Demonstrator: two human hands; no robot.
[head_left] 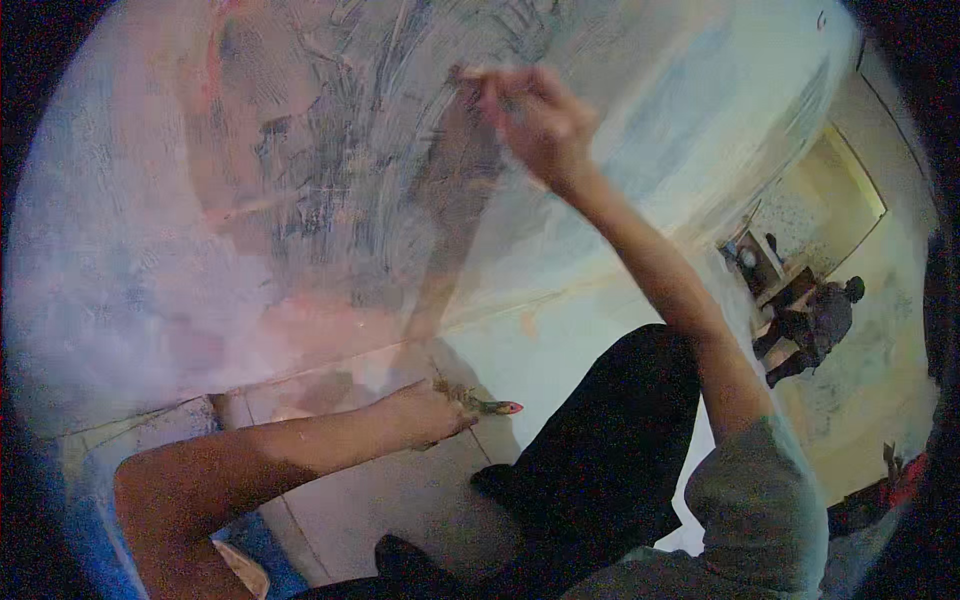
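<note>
My right hand (540, 120) is raised to a large painted canvas (330, 230) smeared with grey, pink and pale blue. Its fingers pinch a short, thin stick-like tool, blurred by motion, whose end is at or close to the dark streaky paint; I cannot tell its exact kind. Lower down, my left hand (425, 412) is closed around a slim paintbrush (500, 407) with a pink-tipped end sticking out to the right. Part of that brush is hidden by the fingers. The left hand is over pale floor tiles, near the canvas's lower edge.
My dark-clothed leg (620, 420) is bent between the arms. At the right, a person (815, 325) in dark clothes is near a small shelf or table (760, 265) with items on it. Something blue (270, 550) lies at the lower left, and a red thing (908, 482) at far right.
</note>
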